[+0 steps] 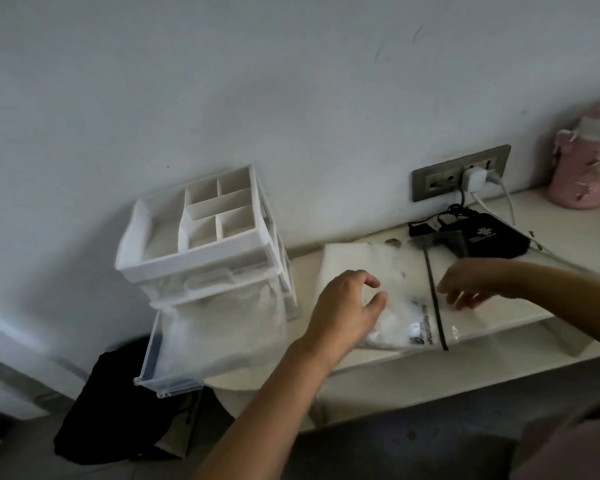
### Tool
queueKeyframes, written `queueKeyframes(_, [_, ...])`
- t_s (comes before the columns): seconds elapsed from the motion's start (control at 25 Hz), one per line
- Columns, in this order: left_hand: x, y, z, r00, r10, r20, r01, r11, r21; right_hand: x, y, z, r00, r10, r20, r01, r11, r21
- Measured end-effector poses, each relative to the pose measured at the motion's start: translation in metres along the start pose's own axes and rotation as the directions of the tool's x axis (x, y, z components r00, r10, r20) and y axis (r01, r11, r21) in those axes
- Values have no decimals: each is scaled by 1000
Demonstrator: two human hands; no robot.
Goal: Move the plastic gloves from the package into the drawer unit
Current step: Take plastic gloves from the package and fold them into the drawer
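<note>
Just under the left grip, loosely curled, holding nothing: package with gloves inside, flat on the tabletop. Right grip blurred at its mouth, hold unclear. Best to pin the package, draw gloves out, drop into the open drawer leftward.

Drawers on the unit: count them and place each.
2: upper drawer pushed in under the divided top tray; lower drawer pulled out. None looks hidden.
</note>
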State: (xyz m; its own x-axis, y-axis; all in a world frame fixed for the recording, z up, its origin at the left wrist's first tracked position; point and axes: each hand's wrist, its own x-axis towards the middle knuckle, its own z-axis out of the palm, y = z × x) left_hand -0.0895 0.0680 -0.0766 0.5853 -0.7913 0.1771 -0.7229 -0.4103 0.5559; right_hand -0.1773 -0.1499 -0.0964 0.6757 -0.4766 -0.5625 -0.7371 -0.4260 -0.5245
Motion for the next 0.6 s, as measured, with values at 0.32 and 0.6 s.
queueKeyframes(0.32, [11, -49, 84, 964, -216, 157, 160, 938, 309, 10, 16, 9, 943, -330, -41, 322, 936, -143])
queueKeyframes(0.6, [10, -56, 100, 990, -138, 3, 130, 938, 322, 27, 8, 23, 917, -369, -150, 317, 904, -287])
